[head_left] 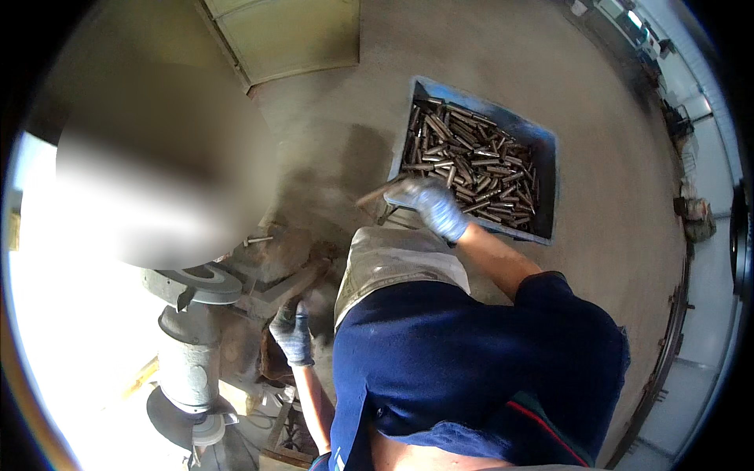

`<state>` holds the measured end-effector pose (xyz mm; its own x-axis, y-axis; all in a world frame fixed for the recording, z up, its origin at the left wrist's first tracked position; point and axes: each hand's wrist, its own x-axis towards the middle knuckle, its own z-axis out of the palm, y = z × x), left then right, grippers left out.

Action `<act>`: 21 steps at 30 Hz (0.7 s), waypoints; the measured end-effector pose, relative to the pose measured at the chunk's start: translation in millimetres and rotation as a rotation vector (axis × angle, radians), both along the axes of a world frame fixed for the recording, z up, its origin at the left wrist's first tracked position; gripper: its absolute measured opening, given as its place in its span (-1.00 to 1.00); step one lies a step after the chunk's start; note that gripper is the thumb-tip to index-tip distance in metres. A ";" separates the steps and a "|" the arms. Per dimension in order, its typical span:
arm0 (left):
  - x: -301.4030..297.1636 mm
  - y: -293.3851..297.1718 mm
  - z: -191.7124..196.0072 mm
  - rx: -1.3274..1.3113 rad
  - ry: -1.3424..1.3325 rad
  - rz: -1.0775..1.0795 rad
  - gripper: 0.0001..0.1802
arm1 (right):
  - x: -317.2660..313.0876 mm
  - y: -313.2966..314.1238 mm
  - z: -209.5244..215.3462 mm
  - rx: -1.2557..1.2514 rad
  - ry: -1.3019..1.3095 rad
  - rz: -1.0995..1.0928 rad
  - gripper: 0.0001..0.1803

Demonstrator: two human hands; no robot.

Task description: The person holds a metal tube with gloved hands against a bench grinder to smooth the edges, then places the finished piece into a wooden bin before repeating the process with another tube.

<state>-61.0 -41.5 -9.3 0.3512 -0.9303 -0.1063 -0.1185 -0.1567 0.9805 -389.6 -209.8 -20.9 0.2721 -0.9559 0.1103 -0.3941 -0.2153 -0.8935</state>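
Note:
My right hand [432, 206], in a grey-blue knit glove, is at the near edge of a blue bin [547, 192]. Motion smears its fingers, which appear closed on a brownish rod [380, 191] pointing left. Inside the bin lie many short metal rods [481, 162], heaped at all angles. My left hand [292, 336], gloved too, is low on the left beside a bench grinder [188, 361]. Its thumb points up and its fingers curl against a dark brown, dusty piece [293, 304]. Whether it grips that piece is unclear.
The grinder has an upper wheel [206, 286] and a lower disc [169, 416], both close to my left arm. A pale panel [294, 39] stands at the far left on the concrete floor [620, 157]. Assorted items line the right wall. A blurred patch and glare hide the upper left.

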 end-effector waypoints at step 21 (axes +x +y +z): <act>8.6 255.2 -18.4 0.171 0.131 1.015 -0.76 | 125.0 -9.9 -30.1 0.440 0.197 0.597 -0.56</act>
